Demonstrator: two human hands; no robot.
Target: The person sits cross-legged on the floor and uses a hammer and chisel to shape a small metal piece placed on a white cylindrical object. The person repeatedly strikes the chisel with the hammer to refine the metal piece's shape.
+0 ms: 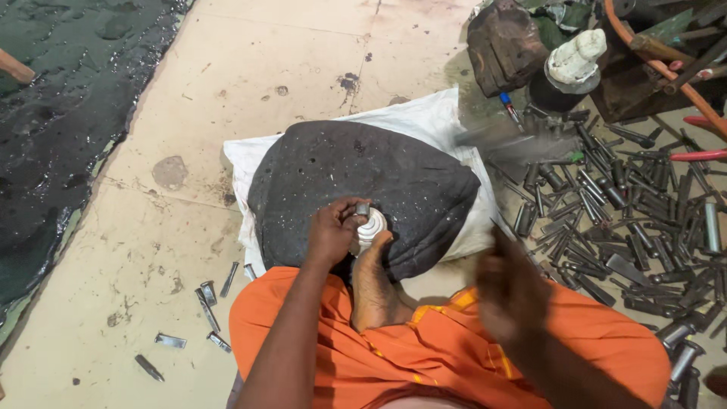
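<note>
While the left hand (pixel 331 233) pinches a small white carving (pixel 369 225) against the dark stone block (pixel 363 189), braced by a foot (pixel 372 284), the blurred right hand (pixel 509 286), grip unclear, seems mid-swing, so the strike needs steady aim.

A stone slab (pixel 363 189) lies on a sack (pixel 424 117); metal pieces (pixel 621 220) are heaped to its right, a few scattered pieces (pixel 208 295) to its left.

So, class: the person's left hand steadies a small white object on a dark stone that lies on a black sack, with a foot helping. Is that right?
Not quite. In the head view the sack under the stone is white, not black. The rest stands: the left hand steadies the white object on the stone, with a foot helping.
</note>
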